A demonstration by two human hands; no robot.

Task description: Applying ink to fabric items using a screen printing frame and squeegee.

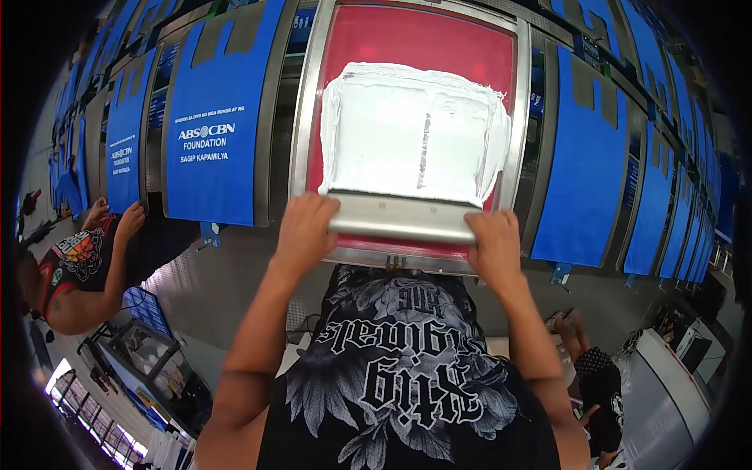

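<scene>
My left hand and my right hand grip the two ends of a wide metal squeegee, fingers curled over its top. The squeegee lies across the near part of a screen printing frame, which has a silver metal rim and a red mesh. Thick white ink covers the middle of the mesh, just beyond the squeegee, with ridges along its edges. A dark broken streak runs through the ink right of its middle. The squeegee's blade edge is hidden from above.
Blue bag-shaped fabric pieces lie on boards to both sides; the near left piece bears white print, the near right piece shows none. At left, another person's hands touch a printed piece. Another person is at lower right.
</scene>
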